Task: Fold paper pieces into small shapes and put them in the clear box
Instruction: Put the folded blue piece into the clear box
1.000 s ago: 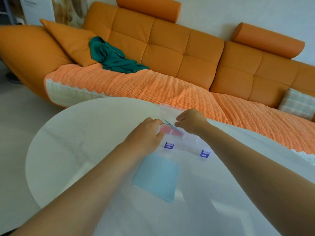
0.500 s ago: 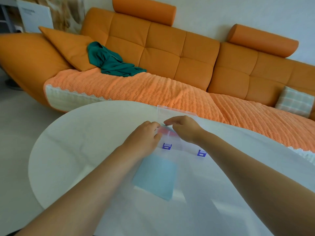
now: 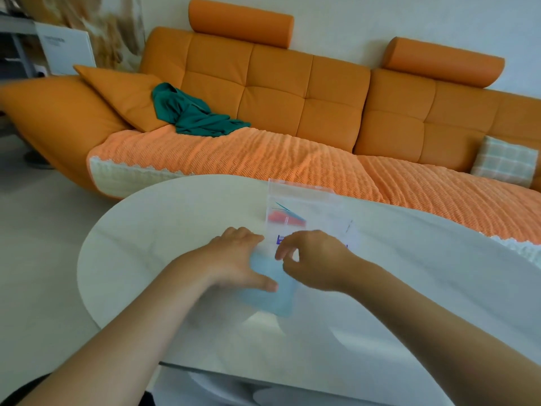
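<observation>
**A:** What is the nearest risk?

**B:** The light blue paper sheet (image 3: 272, 300) lies on the white round table (image 3: 146, 259). The left hand (image 3: 237, 265) rests on its left part with the fingers laid out straight and the thumb pressing the sheet down. The tabletop looks smooth. If that thumb slips, the sheet slides and any crease runs crooked.

**A:** And the right hand (image 3: 319, 262)?

**B:** It hangs over the sheet's far right corner with its fingers curled, thumb and forefinger close together. I cannot tell whether they pinch the paper's edge or nothing at all. A shallow grip could let the corner spring away mid-fold.

**A:** Further off?

**B:** The clear plastic box (image 3: 328, 221) stands just beyond both hands with its lid raised, and there are red and blue folded pieces (image 3: 278, 217) inside. It looks light. A knuckle pushing forward could nudge it toward the table's far edge, next to the orange sofa (image 3: 292, 159).
</observation>
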Demonstrator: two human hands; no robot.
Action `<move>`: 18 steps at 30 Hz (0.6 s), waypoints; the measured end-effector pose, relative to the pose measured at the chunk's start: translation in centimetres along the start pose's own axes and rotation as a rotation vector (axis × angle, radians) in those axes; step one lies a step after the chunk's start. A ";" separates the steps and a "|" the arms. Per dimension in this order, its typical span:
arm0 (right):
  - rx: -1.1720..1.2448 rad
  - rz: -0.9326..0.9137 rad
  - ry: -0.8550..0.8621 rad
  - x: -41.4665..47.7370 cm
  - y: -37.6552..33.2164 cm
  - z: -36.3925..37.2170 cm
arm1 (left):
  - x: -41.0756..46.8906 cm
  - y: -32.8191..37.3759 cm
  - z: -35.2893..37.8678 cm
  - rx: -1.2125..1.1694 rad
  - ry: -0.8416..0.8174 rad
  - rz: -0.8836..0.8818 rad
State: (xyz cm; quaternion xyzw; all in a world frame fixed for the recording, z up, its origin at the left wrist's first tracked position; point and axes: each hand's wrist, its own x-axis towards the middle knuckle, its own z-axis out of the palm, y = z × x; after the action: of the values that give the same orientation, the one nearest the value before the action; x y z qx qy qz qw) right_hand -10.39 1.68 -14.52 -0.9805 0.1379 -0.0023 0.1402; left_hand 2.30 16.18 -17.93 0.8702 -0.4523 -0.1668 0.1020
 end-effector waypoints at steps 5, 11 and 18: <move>-0.180 0.031 0.018 -1.4 0.3 2.8 | -1.2 0.3 1.2 0.099 0.038 0.044; 0.026 0.171 -0.001 -0.8 0.2 3.1 | -1.0 0.1 1.0 0.048 0.130 0.084; 0.184 0.247 -0.038 0.1 0.4 2.3 | -1.0 0.0 0.9 -0.107 0.194 0.138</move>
State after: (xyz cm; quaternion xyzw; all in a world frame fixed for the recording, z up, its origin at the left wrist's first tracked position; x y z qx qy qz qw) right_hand -10.32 1.94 -16.85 -0.9389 0.2541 0.0211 0.2312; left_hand 1.44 16.99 -18.55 0.8423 -0.4897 -0.0984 0.2026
